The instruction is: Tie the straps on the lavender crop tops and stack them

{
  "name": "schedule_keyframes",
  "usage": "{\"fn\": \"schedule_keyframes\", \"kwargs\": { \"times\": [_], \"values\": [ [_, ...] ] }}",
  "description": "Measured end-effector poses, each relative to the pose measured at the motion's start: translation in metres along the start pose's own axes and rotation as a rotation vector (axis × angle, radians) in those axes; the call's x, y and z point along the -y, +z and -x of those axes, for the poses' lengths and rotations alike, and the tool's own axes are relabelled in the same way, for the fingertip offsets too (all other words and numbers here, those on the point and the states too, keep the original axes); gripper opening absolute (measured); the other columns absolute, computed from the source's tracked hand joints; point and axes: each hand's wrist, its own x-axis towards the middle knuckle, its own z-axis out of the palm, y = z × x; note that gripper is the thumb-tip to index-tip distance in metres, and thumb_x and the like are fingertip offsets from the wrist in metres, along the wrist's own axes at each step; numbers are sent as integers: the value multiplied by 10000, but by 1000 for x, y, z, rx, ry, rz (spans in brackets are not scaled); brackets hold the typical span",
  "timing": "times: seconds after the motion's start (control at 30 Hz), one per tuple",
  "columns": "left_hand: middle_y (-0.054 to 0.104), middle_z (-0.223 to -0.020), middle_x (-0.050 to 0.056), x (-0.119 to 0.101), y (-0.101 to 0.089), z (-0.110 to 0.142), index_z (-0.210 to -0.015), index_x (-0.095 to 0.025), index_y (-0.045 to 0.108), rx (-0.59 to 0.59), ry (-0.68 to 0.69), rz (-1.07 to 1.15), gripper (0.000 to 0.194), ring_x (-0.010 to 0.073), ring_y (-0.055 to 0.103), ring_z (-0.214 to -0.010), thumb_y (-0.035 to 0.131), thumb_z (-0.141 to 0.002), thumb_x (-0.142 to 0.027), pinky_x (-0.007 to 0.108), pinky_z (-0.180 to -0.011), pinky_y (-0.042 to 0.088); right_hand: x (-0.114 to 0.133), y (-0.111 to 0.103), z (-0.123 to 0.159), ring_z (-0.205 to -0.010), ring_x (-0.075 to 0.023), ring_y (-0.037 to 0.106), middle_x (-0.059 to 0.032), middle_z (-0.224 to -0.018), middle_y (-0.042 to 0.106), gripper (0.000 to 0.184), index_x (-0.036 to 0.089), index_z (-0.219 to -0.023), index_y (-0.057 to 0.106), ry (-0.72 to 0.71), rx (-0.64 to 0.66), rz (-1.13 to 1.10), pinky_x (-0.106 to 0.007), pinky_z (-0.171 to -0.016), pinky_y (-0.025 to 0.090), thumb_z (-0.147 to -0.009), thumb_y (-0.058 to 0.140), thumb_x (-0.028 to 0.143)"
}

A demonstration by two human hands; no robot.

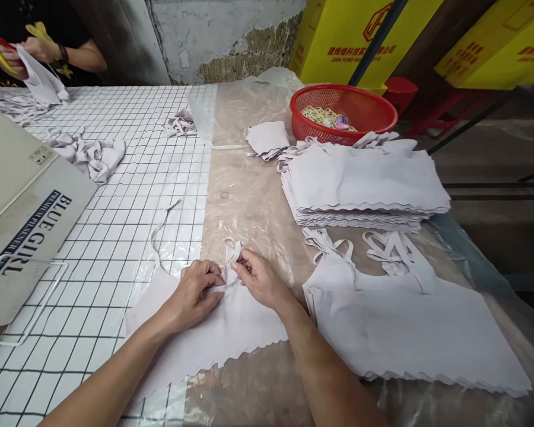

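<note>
A pale lilac garment piece (249,323) with a wavy lower edge lies flat before me, partly on the gridded cloth and partly on clear plastic. Its left strap (156,240) stretches away loose. At the right strap (231,254), my right hand (260,276) pinches the thin fabric band between thumb and fingers. My left hand (199,290) rests on the garment beside it, fingers curled at the strap's lower end. Just right of my right forearm lies a stack of similar strapped pieces (404,320), their straps bunched at the top.
Behind stands a taller pile of folded pieces (365,178), with a red basket (300,118) of elastic bands beyond. A small fabric stack (267,139) sits nearby. A cardboard box (31,219) occupies the left. At the far left, another person's hands (40,50) hold yellow-handled scissors and fabric.
</note>
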Motion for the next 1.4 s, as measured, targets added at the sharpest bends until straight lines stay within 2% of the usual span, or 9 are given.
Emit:
{"fn": "schedule_keyframes", "kwargs": {
  "times": [0.57,0.77,0.83,0.93,1.07,1.17,1.23,1.3,1.4],
  "values": [
    [605,-1061,72,2,-6,-3,-783,-210,548,55,-37,97,323,244,494,-1080,346,-994,-348,445,-988,345,0,0,0,-673,-126,527,5,-734,566,197,212,-734,487,4,0,10,-228,-594,437,-905,485,309],
    [621,-1049,76,-1,-7,1,-868,-219,599,21,-27,76,339,235,522,-1026,326,-1003,-366,426,-947,401,-2,1,-1,-646,-130,589,4,-743,591,164,205,-789,543,113,4,-127,-237,-567,488,-900,502,318],
    [623,-1063,87,2,-11,10,-938,-221,623,-54,-28,18,319,243,531,-1013,343,-993,-365,435,-926,423,0,-5,2,-672,-143,614,-21,-805,643,132,202,-882,605,124,-48,-88,-253,-587,504,-898,511,294],
    [620,-1082,112,17,-24,36,-989,-219,631,-287,-57,-186,282,285,532,-1013,410,-957,-392,487,-906,435,8,-22,10,-759,-181,643,-78,-900,697,162,191,-972,652,99,-227,144,-298,-680,515,-900,524,257],
    [609,-1085,146,43,-39,90,-1033,-198,604,-501,-264,-333,392,325,553,-987,448,-904,-534,496,-834,476,24,-42,31,-909,-236,663,-130,-1012,712,195,178,-1021,661,174,-316,490,-347,-809,479,-913,510,237],
    [611,-1065,145,55,-34,130,-1035,-183,564,-518,-515,-251,558,329,590,-949,495,-818,-692,446,-724,508,28,-41,48,-898,-263,660,-135,-990,701,188,185,-1018,649,338,-244,707,-346,-749,451,-907,554,303],
    [621,-1006,129,55,-23,147,-998,-190,549,-505,-602,-198,601,327,603,-925,543,-755,-739,427,-694,510,26,-33,57,-893,-272,650,-144,-1015,679,205,189,-993,635,418,-217,799,-338,-709,435,-871,621,353],
    [620,-892,95,50,-9,153,-893,-213,542,-481,-572,-179,514,301,600,-847,538,-766,-711,410,-681,493,23,-21,63,-891,-264,638,-133,-988,665,151,196,-927,619,440,-218,828,-329,-706,427,-845,654,317],
    [550,-685,31,32,8,139,-727,-238,470,-414,-475,-87,392,228,528,-647,449,-847,-610,356,-603,432,29,3,70,-836,-221,618,-76,-847,642,92,209,-768,561,327,-161,666,-310,-724,434,-856,583,200]
  ]
}}
